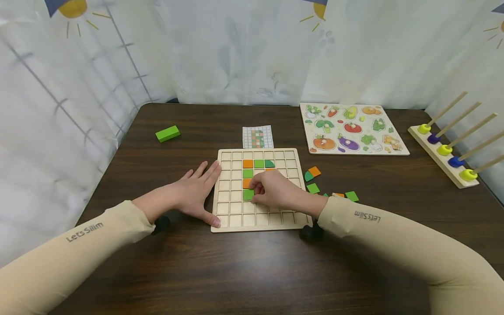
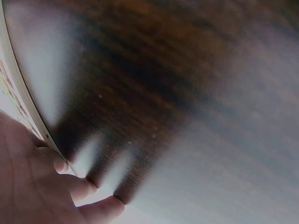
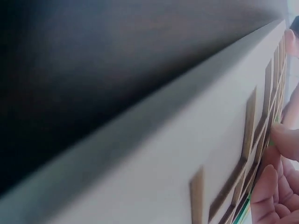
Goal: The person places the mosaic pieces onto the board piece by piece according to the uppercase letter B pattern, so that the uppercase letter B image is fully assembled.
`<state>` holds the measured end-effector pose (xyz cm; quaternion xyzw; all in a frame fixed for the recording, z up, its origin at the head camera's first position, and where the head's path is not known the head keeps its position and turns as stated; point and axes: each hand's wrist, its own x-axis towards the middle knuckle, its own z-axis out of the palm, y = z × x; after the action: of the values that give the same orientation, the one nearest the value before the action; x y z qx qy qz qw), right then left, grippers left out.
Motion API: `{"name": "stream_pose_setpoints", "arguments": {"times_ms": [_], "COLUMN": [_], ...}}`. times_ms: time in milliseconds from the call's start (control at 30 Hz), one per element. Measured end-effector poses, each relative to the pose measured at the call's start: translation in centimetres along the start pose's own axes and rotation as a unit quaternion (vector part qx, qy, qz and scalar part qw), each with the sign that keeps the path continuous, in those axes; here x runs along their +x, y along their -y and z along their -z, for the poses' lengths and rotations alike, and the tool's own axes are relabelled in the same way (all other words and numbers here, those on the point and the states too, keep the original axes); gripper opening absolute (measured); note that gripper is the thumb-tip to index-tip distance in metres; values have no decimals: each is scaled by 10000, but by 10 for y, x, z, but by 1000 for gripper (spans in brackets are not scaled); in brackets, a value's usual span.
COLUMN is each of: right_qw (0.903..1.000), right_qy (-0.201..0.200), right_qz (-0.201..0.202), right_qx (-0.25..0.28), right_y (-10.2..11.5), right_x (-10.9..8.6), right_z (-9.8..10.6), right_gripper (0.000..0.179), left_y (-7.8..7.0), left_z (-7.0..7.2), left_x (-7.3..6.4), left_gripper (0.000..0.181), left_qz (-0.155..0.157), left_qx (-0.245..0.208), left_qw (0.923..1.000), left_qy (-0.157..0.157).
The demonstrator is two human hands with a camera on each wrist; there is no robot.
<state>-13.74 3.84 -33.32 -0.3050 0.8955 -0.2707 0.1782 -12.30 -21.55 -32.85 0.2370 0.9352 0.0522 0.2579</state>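
A pale wooden grid board (image 1: 236, 221) lies on the dark table. My left hand (image 1: 194, 192) rests along its left edge with fingers spread, the thumb on the lower left corner; the left wrist view shows fingertips (image 2: 105, 210) beside the rim. My right hand (image 1: 273, 190) reaches over the board, fingers curled, thumb and forefinger at the right side of a green square tile (image 1: 248, 195) in a cell. Above it in that column are an orange tile (image 1: 246, 183), a green one and another orange. A dark green quarter-round tile (image 1: 269, 164) sits in the top row of tiles. The right hand hides some cells.
Several loose tiles (image 1: 313, 188) lie right of the board. Behind it is a pattern card (image 1: 257, 137). A green block (image 1: 167, 134) lies at the back left, a vegetable puzzle board (image 1: 354, 151) at the back right. A peg stand with beads (image 1: 444, 157) stands far right.
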Motion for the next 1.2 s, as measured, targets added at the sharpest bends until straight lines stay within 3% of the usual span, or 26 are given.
{"name": "stream_pose_setpoints", "arguments": {"times_ms": [300, 633, 833, 1033, 1200], "right_qw": [9998, 9967, 9942, 9950, 9977], "right_qy": [-29, -136, -77, -149, -400], "right_qz": [173, 481, 561, 574, 303], "right_qx": [-132, -647, -920, -802, -451], "right_y": [2, 4, 5, 3, -9], "right_x": [-1, 0, 0, -2, -14], "right_z": [2, 0, -2, 4, 27], "right_gripper": [19, 5, 10, 12, 15], "left_y": [-1, -2, -2, -1, -1], "left_z": [2, 3, 2, 1, 1], "left_x": [-1, -1, -1, -1, -1], "left_gripper": [145, 145, 145, 145, 145], "left_qz": [-11, 17, 13, 19, 13], "left_qx": [7, -26, -26, -40, 4], "left_qw": [10000, 10000, 10000, 10000, 10000], "left_qy": [-7, -24, -15, 33, 15]}}
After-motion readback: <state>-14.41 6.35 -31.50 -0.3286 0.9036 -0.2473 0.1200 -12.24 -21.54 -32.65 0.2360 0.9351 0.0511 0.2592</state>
